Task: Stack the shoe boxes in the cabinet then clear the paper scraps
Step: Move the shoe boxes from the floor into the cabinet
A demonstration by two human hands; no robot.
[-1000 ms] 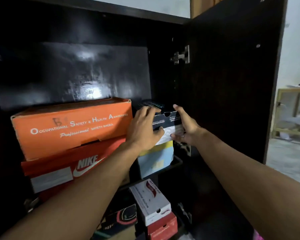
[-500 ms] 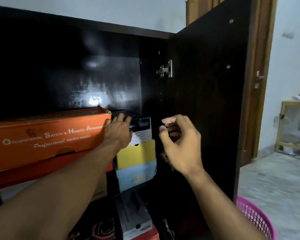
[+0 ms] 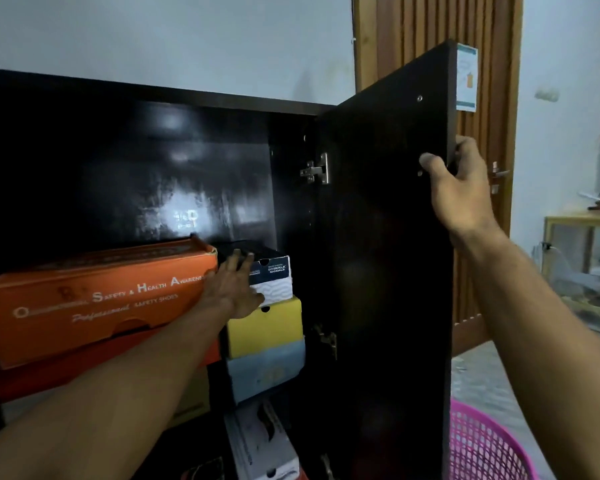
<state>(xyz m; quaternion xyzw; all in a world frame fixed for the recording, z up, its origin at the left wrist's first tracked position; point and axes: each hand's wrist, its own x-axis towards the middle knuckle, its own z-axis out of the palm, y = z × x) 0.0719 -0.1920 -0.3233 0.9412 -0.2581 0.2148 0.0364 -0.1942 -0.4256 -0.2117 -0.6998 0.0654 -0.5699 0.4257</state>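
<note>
A dark cabinet [image 3: 153, 98] stands open in front of me. On its shelf a long orange shoe box [image 3: 94, 303] lies on a red box [image 3: 84, 368]. Right of them a small dark blue and white box [image 3: 274, 275] tops a yellow box [image 3: 267, 327] and a pale blue box [image 3: 267, 372]. My left hand [image 3: 234, 289] rests flat against the front of the dark blue box, fingers spread. My right hand [image 3: 459, 181] grips the outer edge of the open cabinet door [image 3: 385, 271], thumb on the inner face.
A white shoe box [image 3: 260, 445] sits on the lower shelf. A pink plastic basket [image 3: 482, 445] stands on the floor at the lower right. A wooden door [image 3: 430, 29] lies behind the cabinet door, and a small light table [image 3: 575, 220] stands far right.
My right hand left the small box, swung right and took hold of the cabinet door's edge. My left hand stayed on the dark blue box. My view pulled back and rose.
</note>
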